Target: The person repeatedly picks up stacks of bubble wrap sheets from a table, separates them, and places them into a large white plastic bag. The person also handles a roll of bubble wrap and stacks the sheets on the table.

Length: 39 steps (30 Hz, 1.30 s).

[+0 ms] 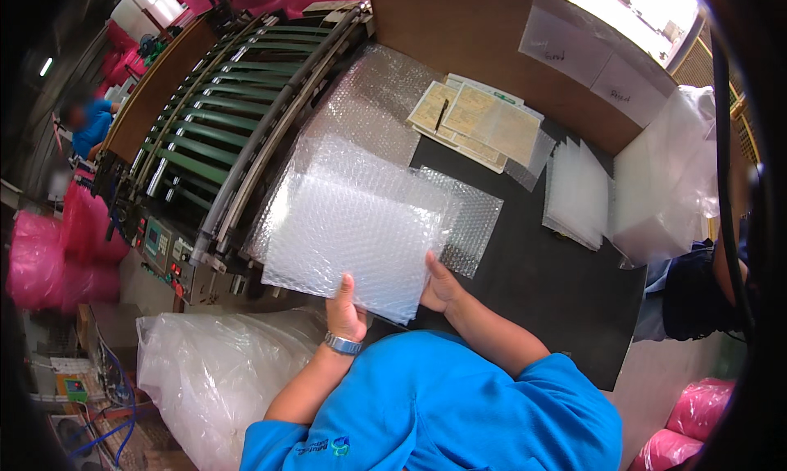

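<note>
Between my two hands is a stack of clear bubble wrap bags [348,237], tilted over the near left part of the black table [566,299]. My left hand [347,315], with a metal watch at its wrist, grips the near edge, thumb on top. My right hand [441,287] holds the right edge near the closest corner, thumb up and fingers partly hidden beneath. Beyond the stack lies more bubble wrap [369,94], next to the machine. A smaller bubble wrap piece [474,217] shows flat on the table past my right hand.
A roller machine [205,143] with green belts borders the table's left. Papers and a pen [443,113] lie at the back. Upright bubble bags [578,188] and a plastic-wrapped stack [664,184] stand right, below a cardboard wall [459,28]. A large plastic bag [221,373] sits lower left.
</note>
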Available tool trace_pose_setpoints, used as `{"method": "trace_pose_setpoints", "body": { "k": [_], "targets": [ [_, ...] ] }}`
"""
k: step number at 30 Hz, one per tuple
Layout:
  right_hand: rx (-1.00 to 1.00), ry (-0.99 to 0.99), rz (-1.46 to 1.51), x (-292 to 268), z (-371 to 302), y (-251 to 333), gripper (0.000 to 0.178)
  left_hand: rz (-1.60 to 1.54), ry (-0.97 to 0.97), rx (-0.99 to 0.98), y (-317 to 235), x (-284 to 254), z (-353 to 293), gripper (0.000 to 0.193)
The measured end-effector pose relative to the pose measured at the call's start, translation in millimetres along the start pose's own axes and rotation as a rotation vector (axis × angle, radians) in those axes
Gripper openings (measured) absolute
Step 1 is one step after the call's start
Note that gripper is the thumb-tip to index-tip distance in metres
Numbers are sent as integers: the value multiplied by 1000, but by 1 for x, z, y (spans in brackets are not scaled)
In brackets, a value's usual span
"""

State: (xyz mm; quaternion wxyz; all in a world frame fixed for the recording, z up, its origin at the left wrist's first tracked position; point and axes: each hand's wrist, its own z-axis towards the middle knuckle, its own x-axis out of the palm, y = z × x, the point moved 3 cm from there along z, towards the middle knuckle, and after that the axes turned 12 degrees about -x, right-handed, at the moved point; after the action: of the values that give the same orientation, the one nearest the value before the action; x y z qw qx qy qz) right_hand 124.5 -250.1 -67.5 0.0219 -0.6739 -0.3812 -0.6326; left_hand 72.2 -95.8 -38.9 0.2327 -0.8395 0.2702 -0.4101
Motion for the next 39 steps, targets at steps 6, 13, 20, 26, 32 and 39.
{"method": "trace_pose_setpoints", "body": {
  "k": [6, 13, 20, 26, 32, 39],
  "targets": [
    [-108, 40, 47, 11, -2, 19, 66, 90, 18, 107, 4, -7, -3, 54],
    [-39, 16, 6, -13, 4, 2, 54, 302, -13, 316, -8, 11, -15, 50],
    [106, 9, 70, -2, 1, -16, 61, 660, -64, 533, -21, 11, -24, 40],
    [151, 7, 91, -5, 9, -24, 53, 825, -76, 617, -20, 11, -29, 35],
    [141, -27, 114, -3, 10, -23, 41, 902, -105, 636, -17, 13, -31, 29],
    [133, 9, 103, -7, 11, -24, 41, 905, -102, 638, -18, 17, -32, 27]
  ]
}}
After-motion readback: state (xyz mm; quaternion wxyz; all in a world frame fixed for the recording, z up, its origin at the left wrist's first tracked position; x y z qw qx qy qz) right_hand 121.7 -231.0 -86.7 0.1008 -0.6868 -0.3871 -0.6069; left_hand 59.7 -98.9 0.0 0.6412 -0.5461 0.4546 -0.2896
